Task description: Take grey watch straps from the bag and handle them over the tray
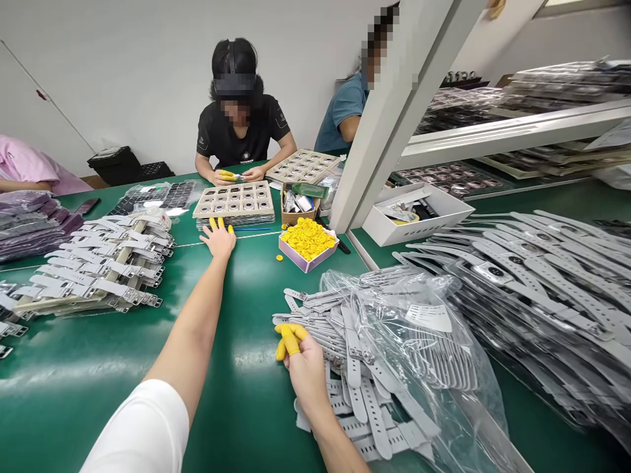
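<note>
My left hand [217, 239] reaches far forward with fingers stretched and spread, three tips in yellow finger cots. Its fingertips are at the near edge of a stack of beige trays [235, 199] with small dark watch bodies in their compartments. My right hand [302, 358] is closer to me, its fingers curled together, also in yellow finger cots. It is at the left edge of a heap of light grey watch straps [352, 341], partly inside a clear plastic bag [424, 341]. Whether a strap is pinched in those fingers cannot be made out.
A box of yellow finger cots [308, 243] stands between my hands and a co-worker [241, 125] opposite. Stacked strapped watches lie left [108, 263] and right [532, 276]. A slanted white post [384, 125] rises beside a white box [419, 213]. Another person sits behind it.
</note>
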### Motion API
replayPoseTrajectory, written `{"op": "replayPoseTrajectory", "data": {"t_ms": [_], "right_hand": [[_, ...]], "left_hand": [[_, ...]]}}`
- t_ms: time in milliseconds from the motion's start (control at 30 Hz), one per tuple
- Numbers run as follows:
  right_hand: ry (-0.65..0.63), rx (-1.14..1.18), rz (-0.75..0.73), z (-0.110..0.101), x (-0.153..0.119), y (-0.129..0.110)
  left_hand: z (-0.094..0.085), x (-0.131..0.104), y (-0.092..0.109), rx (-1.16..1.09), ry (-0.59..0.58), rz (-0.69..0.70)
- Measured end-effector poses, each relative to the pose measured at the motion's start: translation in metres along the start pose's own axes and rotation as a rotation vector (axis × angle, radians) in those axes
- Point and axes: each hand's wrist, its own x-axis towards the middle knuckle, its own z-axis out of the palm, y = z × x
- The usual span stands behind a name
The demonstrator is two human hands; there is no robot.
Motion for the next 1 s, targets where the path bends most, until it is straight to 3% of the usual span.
{"op": "replayPoseTrajectory", "data": {"t_ms": [200,367,833,1000], "right_hand": [[-0.002,-0.033,-0.020,0.0026,0.0001,0.0021],[0.011,-0.039,-0.027,0.0023,0.0009,0.0040],[0.013,-0.056,-0.032,0.0028,-0.0002,0.0008],[0.009,-0.060,-0.022,0.0020,-0.0010,-0.0001]], "left_hand": [[0.0054,0.0039,0.0037,-0.033,-0.049,-0.053],[0.0088,0.0042,0.0045,-0.044,-0.047,-0.015],[0.0015,-0.0018,0.0075,-0.043,-0.086,0.021],[0.0016,-0.0052,0.0076,0.000,-0.003,0.049]]}}
